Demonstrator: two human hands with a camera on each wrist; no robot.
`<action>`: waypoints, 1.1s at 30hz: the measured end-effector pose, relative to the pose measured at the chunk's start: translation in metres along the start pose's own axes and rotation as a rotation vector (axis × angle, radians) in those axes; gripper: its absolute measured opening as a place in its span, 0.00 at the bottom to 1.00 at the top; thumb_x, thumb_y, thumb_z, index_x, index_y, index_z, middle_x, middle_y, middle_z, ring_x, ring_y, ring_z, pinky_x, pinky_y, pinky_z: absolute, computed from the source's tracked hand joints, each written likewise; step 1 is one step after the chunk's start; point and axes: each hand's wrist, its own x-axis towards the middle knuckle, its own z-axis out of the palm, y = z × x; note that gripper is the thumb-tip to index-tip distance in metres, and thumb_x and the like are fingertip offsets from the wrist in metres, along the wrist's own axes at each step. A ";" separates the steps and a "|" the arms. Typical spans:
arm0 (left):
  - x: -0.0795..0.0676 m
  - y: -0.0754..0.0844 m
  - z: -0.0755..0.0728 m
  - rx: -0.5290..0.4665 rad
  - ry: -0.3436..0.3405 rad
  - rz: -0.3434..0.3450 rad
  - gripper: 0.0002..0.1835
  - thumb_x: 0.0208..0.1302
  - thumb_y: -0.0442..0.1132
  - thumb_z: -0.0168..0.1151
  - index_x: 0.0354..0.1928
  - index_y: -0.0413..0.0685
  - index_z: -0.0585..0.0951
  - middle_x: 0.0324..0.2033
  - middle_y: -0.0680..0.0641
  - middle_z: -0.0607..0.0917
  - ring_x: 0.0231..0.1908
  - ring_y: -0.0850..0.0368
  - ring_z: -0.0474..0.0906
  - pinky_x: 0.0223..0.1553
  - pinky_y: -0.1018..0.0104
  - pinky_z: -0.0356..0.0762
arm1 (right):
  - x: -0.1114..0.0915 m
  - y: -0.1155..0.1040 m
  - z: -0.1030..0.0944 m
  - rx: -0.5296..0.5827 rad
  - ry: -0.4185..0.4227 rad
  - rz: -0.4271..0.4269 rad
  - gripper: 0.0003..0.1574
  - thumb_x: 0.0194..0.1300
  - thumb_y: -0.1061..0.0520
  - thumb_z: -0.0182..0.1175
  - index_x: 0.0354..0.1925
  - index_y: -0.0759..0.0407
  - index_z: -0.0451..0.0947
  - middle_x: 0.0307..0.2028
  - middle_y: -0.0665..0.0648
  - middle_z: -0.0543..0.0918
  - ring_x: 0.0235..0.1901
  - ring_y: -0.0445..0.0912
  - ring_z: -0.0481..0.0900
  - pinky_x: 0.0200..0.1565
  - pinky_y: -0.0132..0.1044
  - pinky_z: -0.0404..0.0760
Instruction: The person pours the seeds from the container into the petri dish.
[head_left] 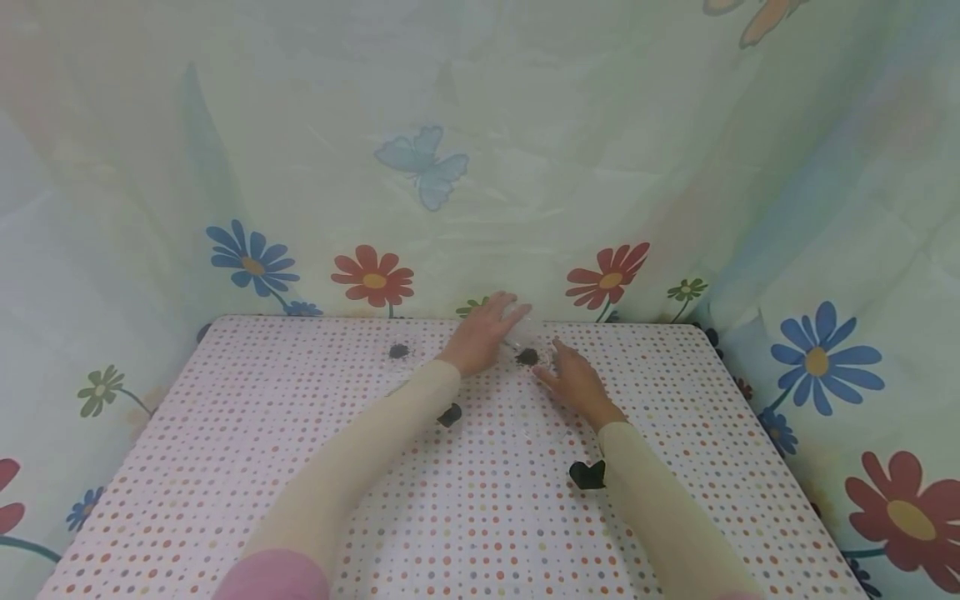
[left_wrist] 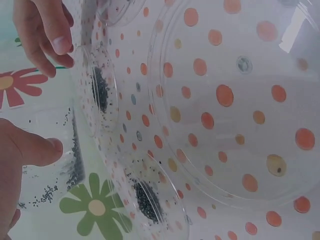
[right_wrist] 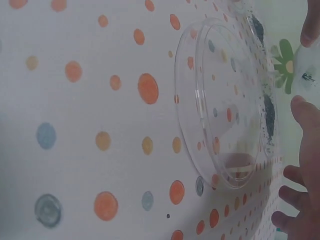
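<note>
My left hand (head_left: 480, 335) is over the far part of the table and holds a clear container (left_wrist: 50, 167) with small black grains along its inside. Its thumb lies across the container's side in the left wrist view. Below, a shallow clear dish bears a pile of black grains (head_left: 527, 357). Fingers spread, my right hand (head_left: 579, 385) is beside that dish, thumb toward the grains, and grips nothing. To the left a second clear dish has a similar pile (head_left: 399, 351). A large round clear plastic dish or lid (left_wrist: 240, 105) lies nearer me.
The table's dotted cover (head_left: 300, 433) reaches back to a flower-printed curtain (head_left: 510, 233), which also hangs at both sides. Dark pieces show beside the left forearm (head_left: 390, 442) and the right forearm (head_left: 652, 500). Another clear plastic rim (left_wrist: 122, 12) shows in the left wrist view.
</note>
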 end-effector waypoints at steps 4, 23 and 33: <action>-0.003 -0.001 -0.004 0.007 0.004 -0.006 0.43 0.55 0.27 0.63 0.73 0.55 0.59 0.69 0.42 0.65 0.72 0.45 0.58 0.72 0.54 0.61 | -0.001 -0.003 -0.002 -0.011 0.011 -0.011 0.51 0.69 0.39 0.53 0.76 0.61 0.43 0.72 0.68 0.57 0.73 0.63 0.53 0.72 0.59 0.55; -0.016 -0.004 -0.017 -0.107 0.007 -0.092 0.44 0.54 0.32 0.67 0.72 0.52 0.59 0.70 0.42 0.65 0.72 0.47 0.58 0.70 0.52 0.65 | -0.008 -0.018 -0.008 0.021 0.031 -0.064 0.48 0.69 0.39 0.55 0.74 0.60 0.49 0.73 0.68 0.57 0.73 0.63 0.54 0.71 0.59 0.56; -0.022 -0.009 -0.016 -0.131 0.012 -0.146 0.48 0.53 0.39 0.72 0.73 0.54 0.57 0.70 0.44 0.64 0.72 0.49 0.57 0.71 0.53 0.62 | -0.009 -0.025 -0.006 0.001 0.061 -0.117 0.47 0.68 0.40 0.56 0.73 0.62 0.52 0.71 0.68 0.61 0.71 0.62 0.58 0.71 0.58 0.60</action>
